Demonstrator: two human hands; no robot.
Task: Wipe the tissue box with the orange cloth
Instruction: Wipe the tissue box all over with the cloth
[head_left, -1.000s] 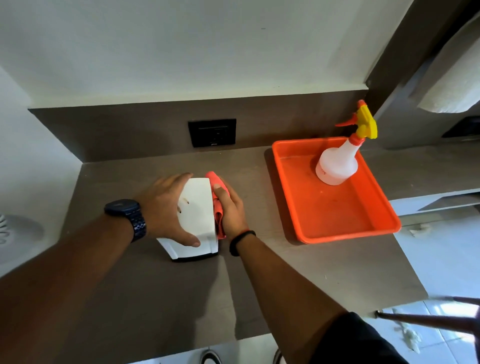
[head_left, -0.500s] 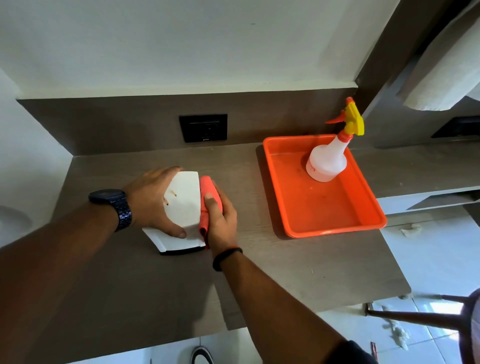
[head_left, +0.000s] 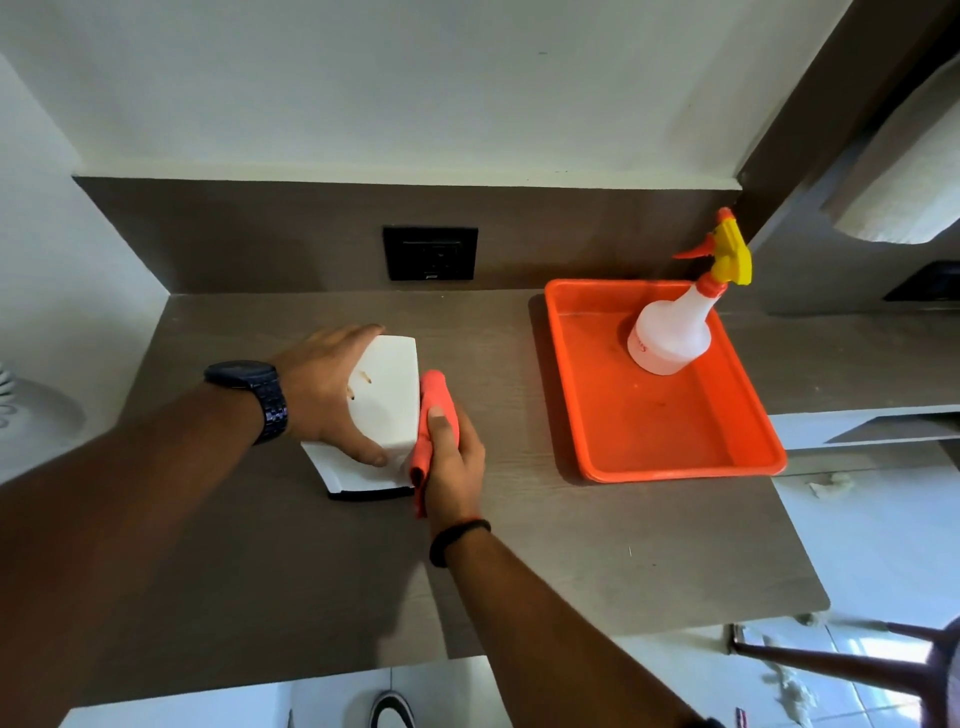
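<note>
Head view, near to far: both forearms reach in over the front edge of the surface. Right hand (head_left: 451, 467) is clenched round the orange cloth (head_left: 435, 410), bunched & pressed vs the right side of the tissue box (head_left: 387, 400). Left hand (head_left: 324, 392) is spread over the box's left side, thumb on top near the front, gripping it steady. Box sits left of centre on the surface (head_left: 571, 561), closer to the front edge than the back.

Risks, imo: box looks light, so a hard sideways push w/ the cloth could slide or tip it if the left grip slackens; brownish marks on top may need more than a dry rub.

Further back-right: orange tray (head_left: 670, 462) w/ spray bottle (head_left: 670, 332) standing in its far end. Red print on bottle, too small to read. Wall socket (head_left: 430, 253) logo likewise unreadable.
</note>
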